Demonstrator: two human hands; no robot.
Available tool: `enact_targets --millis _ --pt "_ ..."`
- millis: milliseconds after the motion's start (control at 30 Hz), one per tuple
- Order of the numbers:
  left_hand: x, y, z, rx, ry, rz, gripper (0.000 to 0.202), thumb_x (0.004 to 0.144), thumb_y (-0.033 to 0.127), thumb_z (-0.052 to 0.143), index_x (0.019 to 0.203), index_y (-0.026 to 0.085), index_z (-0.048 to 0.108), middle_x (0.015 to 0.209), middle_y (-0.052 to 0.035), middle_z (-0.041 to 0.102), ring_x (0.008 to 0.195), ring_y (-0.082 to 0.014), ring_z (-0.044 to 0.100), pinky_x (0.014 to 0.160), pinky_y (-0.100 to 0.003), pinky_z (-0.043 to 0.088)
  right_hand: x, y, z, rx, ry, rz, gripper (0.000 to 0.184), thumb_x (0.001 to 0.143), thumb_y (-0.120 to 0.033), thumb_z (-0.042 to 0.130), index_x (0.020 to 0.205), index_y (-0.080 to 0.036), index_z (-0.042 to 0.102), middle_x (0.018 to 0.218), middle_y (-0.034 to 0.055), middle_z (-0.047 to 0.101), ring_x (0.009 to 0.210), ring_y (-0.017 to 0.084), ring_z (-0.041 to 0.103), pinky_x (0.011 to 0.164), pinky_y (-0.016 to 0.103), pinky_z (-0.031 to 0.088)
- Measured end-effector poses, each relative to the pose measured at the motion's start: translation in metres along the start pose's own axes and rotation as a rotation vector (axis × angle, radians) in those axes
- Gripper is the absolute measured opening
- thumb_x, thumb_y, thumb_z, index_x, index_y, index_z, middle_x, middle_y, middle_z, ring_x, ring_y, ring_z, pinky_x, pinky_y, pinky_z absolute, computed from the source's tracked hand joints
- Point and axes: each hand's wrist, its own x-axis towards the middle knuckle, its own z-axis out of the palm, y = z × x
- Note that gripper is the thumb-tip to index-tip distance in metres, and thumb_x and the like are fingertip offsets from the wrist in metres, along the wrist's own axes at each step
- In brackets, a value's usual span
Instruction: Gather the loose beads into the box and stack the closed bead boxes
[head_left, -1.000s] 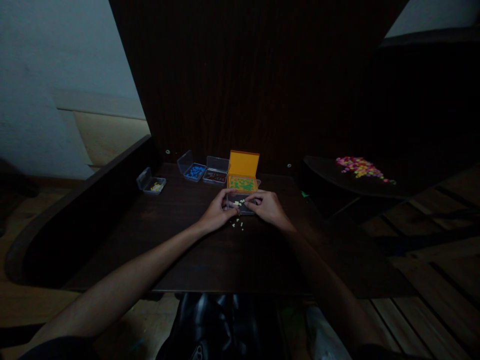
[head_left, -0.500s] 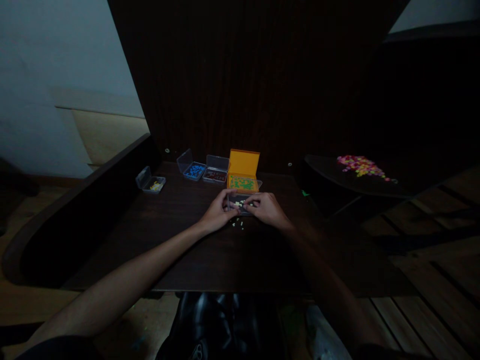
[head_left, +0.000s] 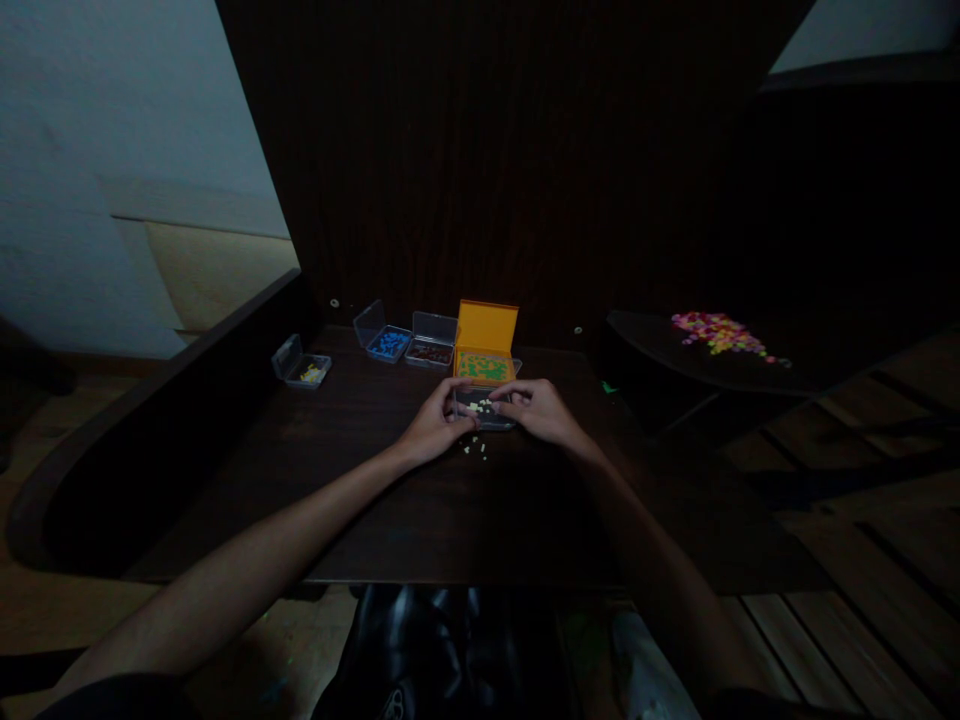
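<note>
A clear plastic box (head_left: 495, 424) with small pale yellow pieces (head_left: 475, 406) in it sits in front of me on the dark wooden table. My left hand (head_left: 439, 422) is closed around the box's left end, thumb at the near edge. Over the right part of the box reaches my right hand (head_left: 534, 408), its thumb and forefinger a little apart near the pieces. I see nothing held between them, though the light is dim. Several loose pale pieces (head_left: 475, 449) lie on the table just below the box.
Behind the box stands an open orange case (head_left: 487, 328) of green pieces. To its left are open clear boxes with dark red pieces (head_left: 430, 354), blue pieces (head_left: 390, 343) and yellow-white pieces (head_left: 312, 372). A heap of colourful beads (head_left: 724, 333) lies on a ledge at right.
My right hand has lifted and shifted slightly right, its thumb and forefinger spreading from a pinch over the pieces. The left hand and the box stay put.
</note>
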Motion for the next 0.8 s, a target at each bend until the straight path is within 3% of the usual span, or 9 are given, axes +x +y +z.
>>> enact_targets --millis 167,233,333,400,567,800 --pt "0.002 0.002 -0.003 0.023 0.045 -0.006 0.057 0.062 0.013 0.07 0.115 0.018 0.051 0.106 -0.0044 0.059 0.075 -0.0094 0.06 0.074 -0.028 0.05 -0.001 -0.01 -0.014 0.197 0.053 0.008 0.027 0.072 -0.037 0.066 0.083 -0.013 0.072 0.07 0.0042 0.063 0.06 0.014 0.051 0.056 0.024 0.039" --pt "0.003 0.002 -0.006 0.048 0.061 -0.009 0.058 0.062 0.012 0.069 0.117 0.017 0.051 0.101 -0.0037 0.061 0.076 -0.0102 0.061 0.075 -0.028 0.049 -0.005 -0.018 -0.02 0.207 -0.094 -0.002 0.028 0.072 -0.039 0.067 0.083 -0.013 0.072 0.065 0.0018 0.059 0.057 0.012 0.048 0.054 0.023 0.037" --pt "0.005 0.002 -0.01 0.087 0.088 -0.018 0.06 0.063 0.011 0.068 0.12 0.017 0.05 0.096 -0.0021 0.062 0.076 -0.0104 0.061 0.077 -0.027 0.049 -0.012 -0.028 -0.023 0.109 -0.461 -0.019 0.027 0.073 -0.036 0.069 0.083 -0.012 0.073 0.055 -0.0029 0.052 0.049 0.009 0.041 0.049 0.02 0.031" --pt "0.006 0.001 -0.012 0.102 0.103 -0.02 0.06 0.064 0.012 0.069 0.121 0.017 0.049 0.094 -0.0018 0.063 0.076 -0.0105 0.061 0.078 -0.028 0.049 -0.015 -0.03 -0.018 -0.007 -0.586 -0.05 0.02 0.075 -0.029 0.068 0.083 -0.012 0.073 0.052 -0.0043 0.051 0.047 0.008 0.041 0.049 0.02 0.03" --pt "0.008 0.001 -0.014 0.111 0.12 -0.015 0.06 0.064 0.015 0.07 0.121 0.016 0.049 0.095 -0.0022 0.063 0.077 -0.0114 0.061 0.081 -0.029 0.048 -0.015 -0.027 -0.001 -0.236 -0.63 -0.101 0.007 0.074 -0.015 0.07 0.08 -0.015 0.074 0.053 -0.0058 0.054 0.049 0.008 0.047 0.052 0.019 0.033" --pt "0.007 0.002 -0.014 0.103 0.094 -0.025 0.062 0.065 0.015 0.07 0.122 0.016 0.047 0.08 0.0023 0.063 0.078 -0.0126 0.062 0.083 -0.029 0.048 -0.015 -0.027 0.004 -0.247 -0.614 -0.112 0.011 0.073 -0.013 0.072 0.083 -0.016 0.074 0.055 -0.0058 0.056 0.05 0.009 0.05 0.052 0.019 0.034"
